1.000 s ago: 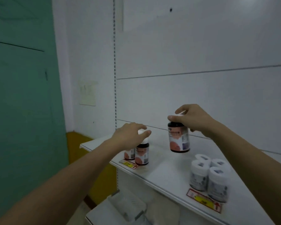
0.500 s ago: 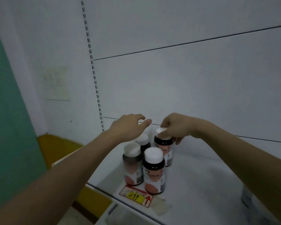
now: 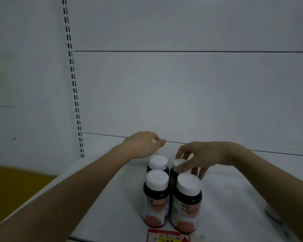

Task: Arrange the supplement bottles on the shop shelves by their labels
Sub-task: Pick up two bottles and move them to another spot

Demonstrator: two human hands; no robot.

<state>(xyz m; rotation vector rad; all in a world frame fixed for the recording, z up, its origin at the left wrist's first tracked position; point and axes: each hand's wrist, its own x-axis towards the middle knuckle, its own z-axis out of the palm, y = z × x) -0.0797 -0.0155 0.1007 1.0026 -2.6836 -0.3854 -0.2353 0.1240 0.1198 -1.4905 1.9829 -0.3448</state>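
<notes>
Four dark supplement bottles with white caps and salmon labels stand in a tight two-by-two group on the white shelf (image 3: 234,198). The front-left bottle (image 3: 156,198) and front-right bottle (image 3: 186,203) face me. My right hand (image 3: 205,156) comes in from the right and curls its fingers round the cap of the back-right bottle (image 3: 178,163), which stands on the shelf. My left hand (image 3: 142,144) hovers just above and behind the back-left bottle (image 3: 158,162), fingers loosely curled, holding nothing.
A red and yellow price tag (image 3: 166,235) sits on the shelf's front edge below the bottles. A slotted upright (image 3: 74,93) runs up the white back panel at the left. Yellow wall (image 3: 16,180) shows beyond the shelf's left end.
My right hand carried a bottle left and down and set it at the back right of the group. My left hand lifted off the bottle caps. The view has swung left onto the group.
</notes>
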